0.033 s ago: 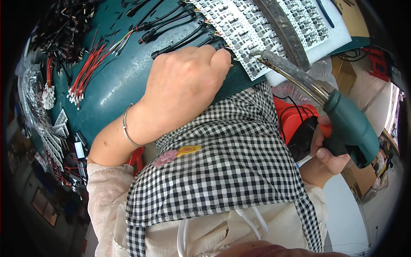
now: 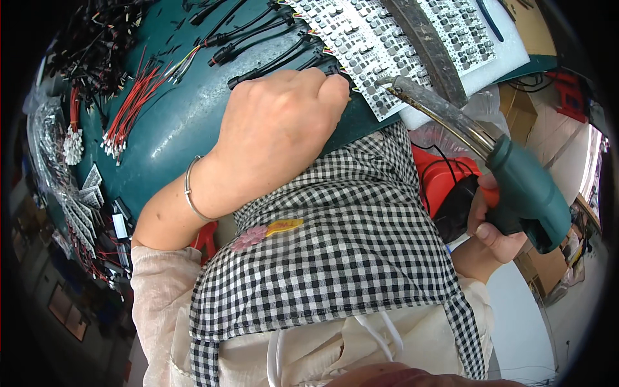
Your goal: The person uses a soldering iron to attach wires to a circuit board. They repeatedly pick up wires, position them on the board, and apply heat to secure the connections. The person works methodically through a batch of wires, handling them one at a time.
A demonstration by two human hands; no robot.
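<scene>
My right hand (image 2: 493, 226) grips a green soldering gun (image 2: 532, 193) with an orange trigger. Its metal barrel points up and left, and the thin tip (image 2: 385, 82) is at the lower corner of a white circuit board panel (image 2: 351, 48) full of small dark components. Close to that corner, my left hand (image 2: 280, 122) is closed with its knuckles up. Its fingertips and whatever they pinch are hidden beneath it. Black cables with connectors (image 2: 261, 71) lead to coloured wires along the panel's left edge, just beyond my left hand.
A dark metal bar (image 2: 431, 48) lies across the panel, which rests on white foam (image 2: 509, 58). On the green table (image 2: 174, 122) lie bundled red wires (image 2: 132, 106) and a heap of black cables (image 2: 84, 45). A red stool (image 2: 445, 171) stands below the table edge.
</scene>
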